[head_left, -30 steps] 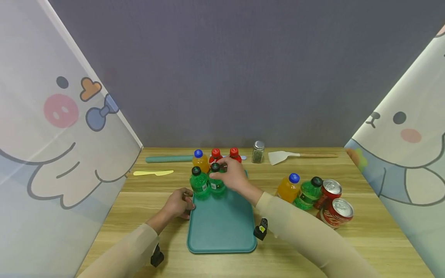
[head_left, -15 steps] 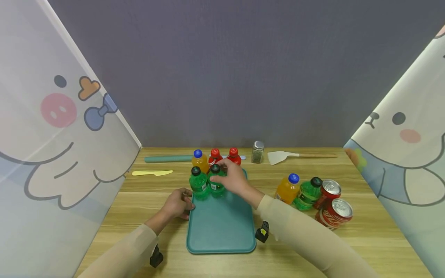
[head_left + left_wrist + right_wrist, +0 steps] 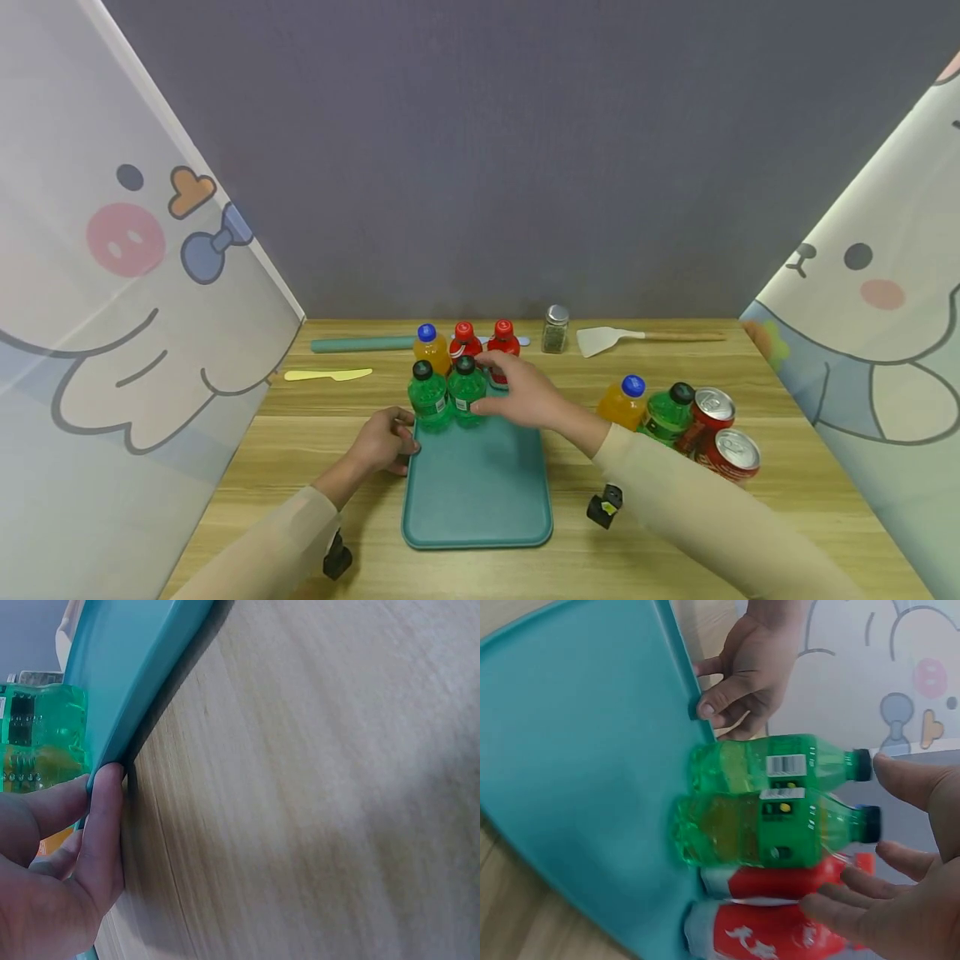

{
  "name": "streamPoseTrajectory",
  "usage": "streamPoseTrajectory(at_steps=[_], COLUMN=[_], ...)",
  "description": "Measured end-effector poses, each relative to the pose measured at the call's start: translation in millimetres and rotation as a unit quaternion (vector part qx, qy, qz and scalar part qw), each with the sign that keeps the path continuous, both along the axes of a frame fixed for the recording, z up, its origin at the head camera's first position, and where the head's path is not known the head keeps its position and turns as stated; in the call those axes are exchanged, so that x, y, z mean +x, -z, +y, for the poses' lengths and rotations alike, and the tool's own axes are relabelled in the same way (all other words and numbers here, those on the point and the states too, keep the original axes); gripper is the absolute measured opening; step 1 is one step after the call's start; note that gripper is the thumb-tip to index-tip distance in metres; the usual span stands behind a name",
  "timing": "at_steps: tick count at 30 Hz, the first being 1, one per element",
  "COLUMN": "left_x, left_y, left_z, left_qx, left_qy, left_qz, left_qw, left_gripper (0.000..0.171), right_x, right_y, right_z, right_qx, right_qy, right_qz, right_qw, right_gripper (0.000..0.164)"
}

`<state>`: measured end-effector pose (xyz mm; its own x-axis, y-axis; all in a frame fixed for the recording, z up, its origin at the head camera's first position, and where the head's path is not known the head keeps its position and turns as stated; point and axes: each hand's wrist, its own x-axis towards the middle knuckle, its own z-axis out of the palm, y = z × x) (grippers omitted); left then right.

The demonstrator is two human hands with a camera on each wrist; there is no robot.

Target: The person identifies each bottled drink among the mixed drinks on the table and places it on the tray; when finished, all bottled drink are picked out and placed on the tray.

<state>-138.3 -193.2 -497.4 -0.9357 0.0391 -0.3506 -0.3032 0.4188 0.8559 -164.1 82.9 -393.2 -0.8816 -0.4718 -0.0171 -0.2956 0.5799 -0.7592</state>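
My left hand (image 3: pixel 384 442) pinches the left rim of a teal tray (image 3: pixel 476 500) between thumb and fingers; the left wrist view shows this grip closely. Two green drink bottles (image 3: pixel 429 398) with black caps stand side by side on the tray. Behind them are an orange drink bottle (image 3: pixel 432 352) with a blue cap and two red-capped cola bottles (image 3: pixel 503 342). Just right of the nearer green bottle (image 3: pixel 742 829), my right hand (image 3: pixel 528 392) has its fingers spread and holds nothing. In the right wrist view its fingers (image 3: pixel 907 859) are apart from that bottle.
Right of the tray stand an orange bottle (image 3: pixel 621 406), a green bottle (image 3: pixel 666 414) and two cola cans (image 3: pixel 731 454). A spice shaker (image 3: pixel 555 332), white spatula (image 3: pixel 600 339), yellow knife (image 3: pixel 330 375) and teal stick (image 3: pixel 360 343) lie along the back, near the grey wall.
My right hand has let go of the right green bottle and drawn back to the right, its fingers opening. The left hand stays at the tray rim.
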Motion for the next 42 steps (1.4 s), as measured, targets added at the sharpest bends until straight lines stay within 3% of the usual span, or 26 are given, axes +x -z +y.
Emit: streamPoseTrajectory(at_steps=[10, 20, 26, 32, 42], left_x=[-0.3, -0.2, -0.7, -1.4, -1.8], left_y=[-1.4, -0.3, -1.1, 0.1, 1.6], left_z=[-1, -1, -1, -1, -1], left_qx=[0.000, 0.001, -0.002, -0.004, -0.002], left_qy=[0.001, 0.003, 0.003, 0.003, -0.001], left_qz=[0.000, -0.001, 0.001, -0.003, -0.007], left_qw=[1.0000, 1.0000, 1.0000, 1.0000, 1.0000], left_gripper=[0.043, 0.044, 0.044, 0.045, 0.045], right_x=[23.3, 47.9, 61.3, 69.6, 73.4], right_y=[-34.1, -57.9, -54.5, -43.0, -30.3], right_z=[66, 138, 179, 215, 239], right_qx=[-0.092, -0.041, -0.033, -0.002, 0.040], right_qy=[-0.012, 0.037, 0.069, 0.119, 0.159], right_qz=[-0.008, 0.084, 0.127, 0.138, 0.138], right_qw=[0.996, 0.995, 0.989, 0.983, 0.977], right_gripper=[0.061, 0.042, 0.037, 0.037, 0.042])
